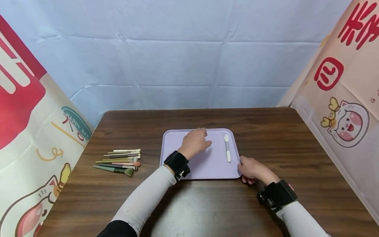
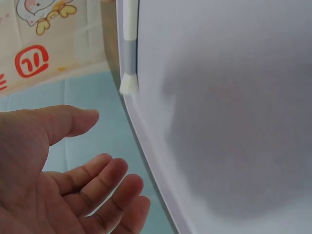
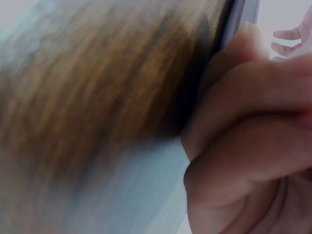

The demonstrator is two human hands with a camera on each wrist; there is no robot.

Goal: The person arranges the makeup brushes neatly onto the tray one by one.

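Note:
A lilac tray [image 1: 211, 166] lies on the table. On its right side rests a makeup brush [image 1: 227, 149] with white bristles, a grey ferrule and a white handle, bristles toward the far edge. My left hand [image 1: 194, 142] hovers over the middle of the tray. In the left wrist view the left palm [image 2: 34, 190] holds nothing, its fingers loosely bent and the thumb apart; the brush [image 2: 130, 53] appears beyond them. At the tray's near right corner my right hand [image 1: 254, 169] grips the rim, thumb at the edge and fingers curled [image 3: 243, 146] below it.
Left of the tray, several makeup brushes [image 1: 119, 161] lie side by side on the brown wooden table [image 1: 207, 204], with green, pink, dark and pale handles. A light blue cloth [image 1: 189, 65] hangs behind the table. Printed banners [image 1: 334, 108] stand at both sides.

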